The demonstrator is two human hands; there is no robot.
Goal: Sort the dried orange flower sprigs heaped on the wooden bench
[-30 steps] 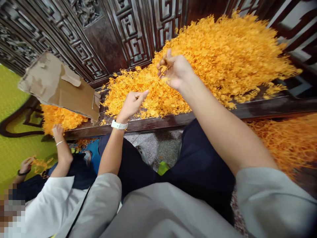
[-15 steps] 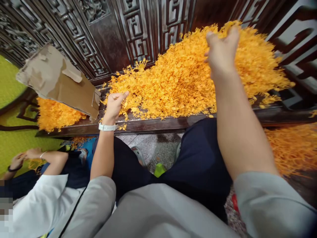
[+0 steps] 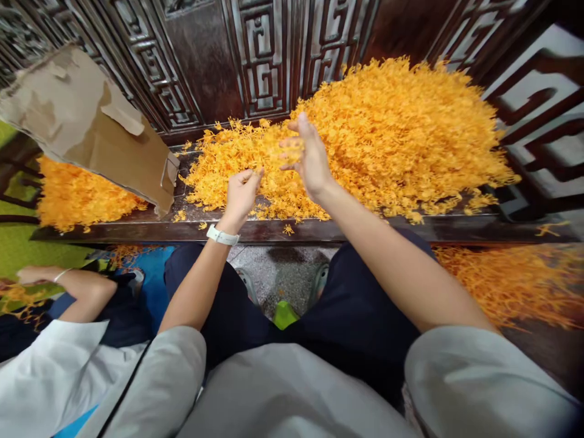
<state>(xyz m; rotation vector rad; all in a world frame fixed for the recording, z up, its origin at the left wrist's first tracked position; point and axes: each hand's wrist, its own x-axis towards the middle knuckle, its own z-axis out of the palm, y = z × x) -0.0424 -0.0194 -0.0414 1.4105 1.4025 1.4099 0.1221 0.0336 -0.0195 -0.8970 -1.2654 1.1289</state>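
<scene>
A large heap of small yellow-orange plastic pieces (image 3: 401, 134), spidery with thin prongs, covers a dark wooden bench (image 3: 365, 230). My left hand (image 3: 241, 191), with a white watch band at the wrist, is closed at the front left of the heap. Whatever its fingers pinch is hidden or too small to name. Just to the right, my right hand (image 3: 314, 163) hovers over the low middle part of the heap, fingers apart. Blurred yellow pieces show by its fingers; I cannot tell whether they touch it.
A torn cardboard box piece (image 3: 123, 146) stands on the bench at left, with another orange pile (image 3: 86, 194) behind it. Carved dark panels (image 3: 260, 55) rise at the back. Tangled orange strands (image 3: 515, 283) lie at lower right. A co-worker's arm (image 3: 86, 292) is at lower left.
My right hand has swung left from the top of the heap to near my left hand. My left hand, still closed, has shifted slightly right. The view has shifted a little.
</scene>
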